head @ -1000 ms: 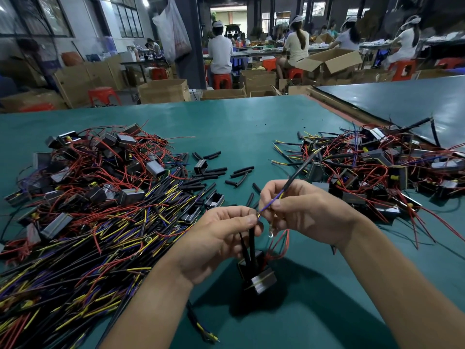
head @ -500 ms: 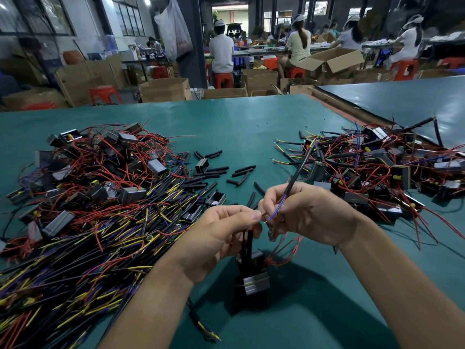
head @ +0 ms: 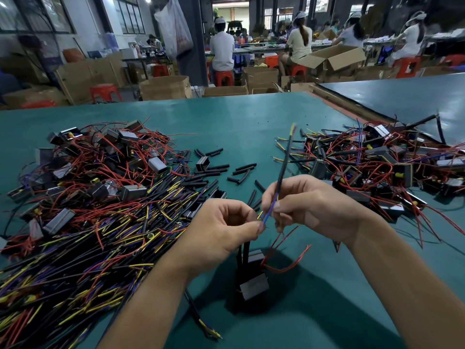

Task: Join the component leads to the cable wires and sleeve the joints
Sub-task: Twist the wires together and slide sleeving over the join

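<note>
My left hand [head: 221,227] pinches the black sleeved leads of a small transformer component [head: 253,283], which hangs below it with red wires curling off to the right. My right hand [head: 312,207] grips a black cable [head: 284,167] that points up and away, its blue and yellow inner wires [head: 269,212] reaching down to my left fingertips. Both hands meet above the green table [head: 239,122]. The joint itself is hidden between the fingers.
A big heap of black cables and transformers [head: 88,210] lies on the left. Another pile with red wires [head: 377,167] sits on the right. Short black sleeve pieces [head: 226,170] are scattered in the middle. A loose cable [head: 201,321] lies near the front edge.
The cable in my right hand has swung more upright. My hands have drawn slightly apart, baring more blue wire, and the component hangs a little lower.
</note>
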